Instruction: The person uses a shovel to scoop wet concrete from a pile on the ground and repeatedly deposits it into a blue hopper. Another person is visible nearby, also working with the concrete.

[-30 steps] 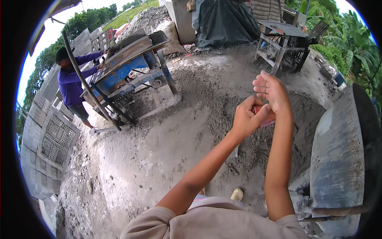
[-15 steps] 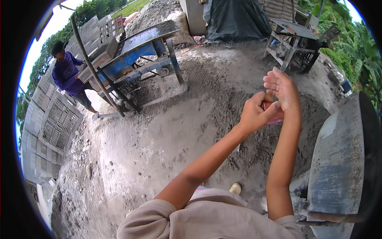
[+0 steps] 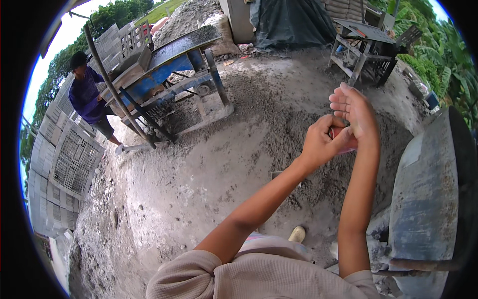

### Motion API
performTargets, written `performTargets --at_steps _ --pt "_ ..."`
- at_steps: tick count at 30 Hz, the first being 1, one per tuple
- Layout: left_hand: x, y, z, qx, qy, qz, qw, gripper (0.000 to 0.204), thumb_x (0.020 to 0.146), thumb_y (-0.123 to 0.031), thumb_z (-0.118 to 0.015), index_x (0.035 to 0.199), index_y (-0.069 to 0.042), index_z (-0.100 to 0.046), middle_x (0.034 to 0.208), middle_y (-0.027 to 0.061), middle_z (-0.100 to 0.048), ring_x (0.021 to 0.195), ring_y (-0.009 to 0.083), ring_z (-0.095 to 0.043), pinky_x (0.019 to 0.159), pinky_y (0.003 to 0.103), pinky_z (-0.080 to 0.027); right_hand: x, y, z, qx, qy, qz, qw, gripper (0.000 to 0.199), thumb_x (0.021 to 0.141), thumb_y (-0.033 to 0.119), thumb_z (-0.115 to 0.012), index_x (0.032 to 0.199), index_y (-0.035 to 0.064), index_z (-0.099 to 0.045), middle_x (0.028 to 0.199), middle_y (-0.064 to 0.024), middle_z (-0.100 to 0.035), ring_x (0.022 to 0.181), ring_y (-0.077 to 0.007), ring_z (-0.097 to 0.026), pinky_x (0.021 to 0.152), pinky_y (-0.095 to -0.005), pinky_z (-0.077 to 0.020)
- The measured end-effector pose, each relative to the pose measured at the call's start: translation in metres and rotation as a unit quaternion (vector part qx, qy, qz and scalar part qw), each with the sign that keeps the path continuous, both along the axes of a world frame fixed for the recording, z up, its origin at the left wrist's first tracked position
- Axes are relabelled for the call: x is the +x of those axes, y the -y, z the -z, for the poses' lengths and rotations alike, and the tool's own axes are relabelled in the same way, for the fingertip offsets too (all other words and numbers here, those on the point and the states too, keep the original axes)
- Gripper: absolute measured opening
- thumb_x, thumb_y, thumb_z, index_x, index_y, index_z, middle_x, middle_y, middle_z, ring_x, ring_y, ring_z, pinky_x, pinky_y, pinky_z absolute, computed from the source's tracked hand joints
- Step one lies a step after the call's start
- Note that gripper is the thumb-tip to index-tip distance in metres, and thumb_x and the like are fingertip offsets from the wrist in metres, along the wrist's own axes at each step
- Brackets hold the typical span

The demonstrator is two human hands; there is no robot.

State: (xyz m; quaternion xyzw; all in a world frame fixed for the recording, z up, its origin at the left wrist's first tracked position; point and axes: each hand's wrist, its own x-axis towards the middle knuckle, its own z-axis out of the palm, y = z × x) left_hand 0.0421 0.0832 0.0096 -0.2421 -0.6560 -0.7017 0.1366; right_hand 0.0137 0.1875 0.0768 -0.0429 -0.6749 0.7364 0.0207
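Observation:
My left hand (image 3: 319,141) is closed around a small red-pink thing (image 3: 349,144). Most of it is hidden behind the fingers and my right wrist, so its kind does not show. Right beside it, my right hand (image 3: 359,115) is raised with the palm turned toward the left hand. Its fingers are stretched out and slightly curved, and I see nothing in them. The left thumb lies against the right hand near the wrist. Below both hands is a heap of dark grey wet mix (image 3: 318,187) on the ground.
A metal wheelbarrow tray (image 3: 423,194) stands close on my right. At the left, a person in purple (image 3: 87,97) is at a blue machine table (image 3: 164,70). Stacked grey blocks (image 3: 50,184) line the left edge. Farther back are a wooden stand (image 3: 356,55) and a dark tarp (image 3: 291,25).
My view has shifted slightly. Both hands keep nearly the same pose around the red-pink thing. The person in purple has moved a little closer to the machine table.

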Motion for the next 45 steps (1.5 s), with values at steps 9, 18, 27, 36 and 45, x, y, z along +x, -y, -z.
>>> performTargets --at_steps 9,18,27,36,45 --pt "0.0 0.001 0.002 -0.008 -0.024 -0.019 1.0 0.024 0.069 -0.022 -0.062 0.071 0.0 -0.052 0.065 0.0064 -0.054 0.057 0.0102 -0.049 0.053 0.024 -0.04 0.001 0.003 0.002 0.006 0.003 0.006 1.0 0.04 0.071 0.04 -0.055 0.088 0.0035 -0.053 0.081 -0.0069 -0.056 0.074 -0.015 -0.051 0.065 -0.0262 -0.0384" --pt "-0.006 0.003 0.003 -0.015 -0.042 -0.029 0.999 0.024 0.068 -0.023 -0.062 0.071 -0.001 -0.052 0.065 0.0073 -0.054 0.058 0.0135 -0.05 0.054 0.025 -0.04 -0.004 0.003 0.001 0.007 0.006 0.011 1.0 0.042 0.071 0.041 -0.055 0.088 0.0028 -0.053 0.081 -0.0074 -0.057 0.073 -0.0151 -0.052 0.066 -0.0263 -0.0388" --pt "-0.009 0.001 0.002 -0.016 -0.048 -0.025 0.998 0.025 0.068 -0.023 -0.062 0.071 -0.001 -0.052 0.065 0.0077 -0.054 0.058 0.0151 -0.05 0.054 0.026 -0.04 -0.009 -0.002 0.001 -0.024 0.016 0.008 1.0 0.042 0.071 0.04 -0.056 0.088 0.0016 -0.053 0.081 -0.0081 -0.057 0.072 -0.0153 -0.052 0.064 -0.0259 -0.0395" --pt "-0.015 0.002 0.001 -0.013 -0.041 -0.029 0.999 0.024 0.068 -0.023 -0.062 0.071 -0.001 -0.051 0.065 0.0077 -0.054 0.059 0.0147 -0.05 0.055 0.026 -0.04 -0.016 -0.001 0.001 -0.026 0.027 0.004 0.999 0.041 0.072 0.039 -0.056 0.089 0.0018 -0.052 0.081 -0.008 -0.057 0.072 -0.0152 -0.052 0.065 -0.0264 -0.0391" --pt "-0.017 0.004 0.0 -0.019 -0.047 -0.034 0.998 0.026 0.068 -0.024 -0.062 0.072 0.0 -0.052 0.066 0.0079 -0.054 0.059 0.0144 -0.05 0.055 0.026 -0.04 -0.017 0.001 0.0 -0.028 0.017 0.002 0.999 0.041 0.071 0.039 -0.056 0.088 0.0021 -0.052 0.081 -0.0079 -0.057 0.072 -0.015 -0.052 0.065 -0.0264 -0.0391"
